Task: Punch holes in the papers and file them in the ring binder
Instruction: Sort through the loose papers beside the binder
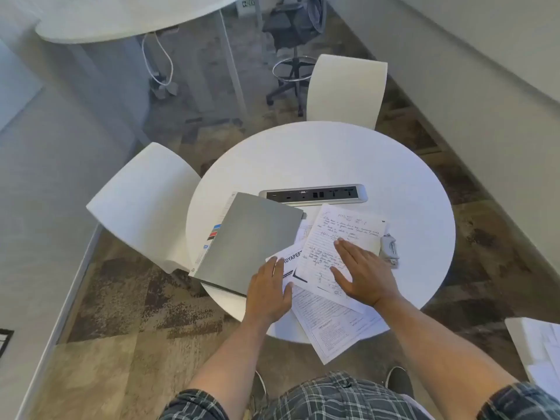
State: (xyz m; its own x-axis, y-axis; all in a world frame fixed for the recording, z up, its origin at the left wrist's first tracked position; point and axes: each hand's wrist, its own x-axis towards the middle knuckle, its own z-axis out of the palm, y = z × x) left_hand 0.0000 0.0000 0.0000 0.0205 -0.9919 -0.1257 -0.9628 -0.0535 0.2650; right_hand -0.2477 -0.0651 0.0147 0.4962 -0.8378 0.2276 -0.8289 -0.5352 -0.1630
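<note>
Your left hand point(268, 291), right hand point(362, 275): flat on loose papers point(342, 237), gripping nothing | risk: overhanging sheets point(333, 334) slip off round table point(333, 159).

Below the hands, the person wears a plaid garment point(339, 395) checked in dark grey-green with pale crossing lines. Short sleeves of the same check end on both upper arms, leaving the forearms bare. One dark shoe point(399, 380) with a light rim shows beneath the right arm.
</note>
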